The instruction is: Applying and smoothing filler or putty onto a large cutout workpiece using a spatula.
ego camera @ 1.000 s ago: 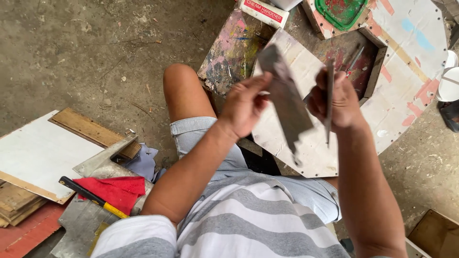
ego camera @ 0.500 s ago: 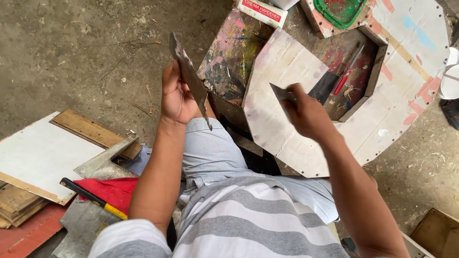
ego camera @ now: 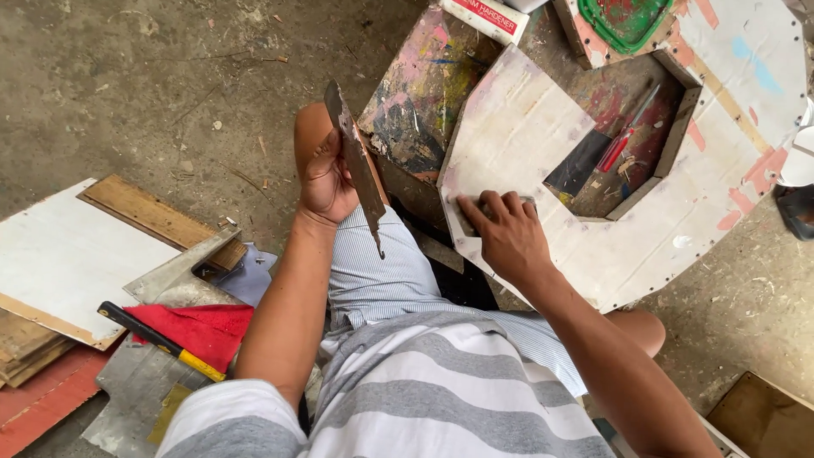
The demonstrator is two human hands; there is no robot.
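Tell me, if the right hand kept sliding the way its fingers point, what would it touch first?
Probably the paint-splattered board: the right hand points up-left across the whitish angular panel, whose edge comes first; depth unclear.

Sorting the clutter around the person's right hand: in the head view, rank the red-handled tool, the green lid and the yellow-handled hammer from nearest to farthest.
From the right hand:
1. Red-handled tool, in the board's recess, up and right.
2. Green lid, top edge, beyond the recess.
3. Yellow-handled hammer, far left on the red cloth.

One head-worn camera looks steeply down, close over the lap (a single view) toward the floor (ego camera: 153, 76).
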